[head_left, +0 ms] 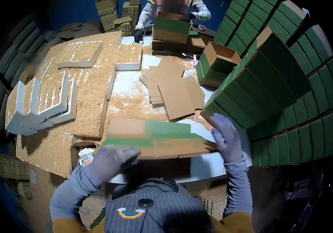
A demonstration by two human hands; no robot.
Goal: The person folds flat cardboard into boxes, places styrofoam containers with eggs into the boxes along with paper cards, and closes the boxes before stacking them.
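In front of my body is a green and brown cardboard box [162, 145], slightly blurred, its long brown edge towards me. My left hand [110, 162], in a pale glove, is at the box's left end with its fingers closed together over the near edge. At the opposite end is my right hand [227, 138], also gloved. Its fingers are stretched out and its thumb stands apart, with the palm side by the box's right corner. The underside of the box is in shadow.
Flat cardboard pieces [178, 93] lie mid-table. Green boxes are stacked [267, 77] at right, beside an open box [217, 64]. White-edged trays of brown granular material [89, 93] cover the left. Colourful printed papers [85, 156] lie near my left hand. Opposite, a black-gloved person handles another box [171, 31].
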